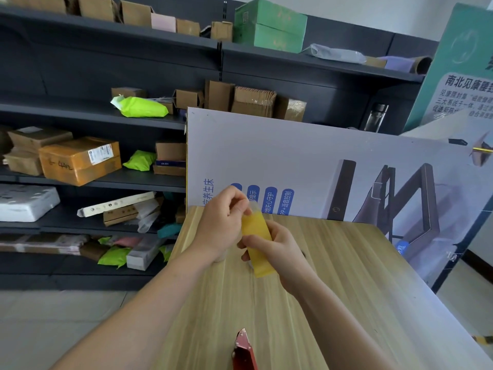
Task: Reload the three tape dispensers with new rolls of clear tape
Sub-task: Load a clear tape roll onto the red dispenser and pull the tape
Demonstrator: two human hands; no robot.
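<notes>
Your R hand (277,252) grips the yellowish clear tape roll (257,236) over the pale wooden table (333,263), L hand (221,225) pinching its far edge; pull crooked & the end may tear/re-stick.

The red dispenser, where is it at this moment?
In the head view the dispenser lies at the bottom centre on the table, partly cut off by the edge, well below the tape roll.

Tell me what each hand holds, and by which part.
Both hold the tape roll: the right hand grips its middle, the left hand pinches its top edge.
</notes>
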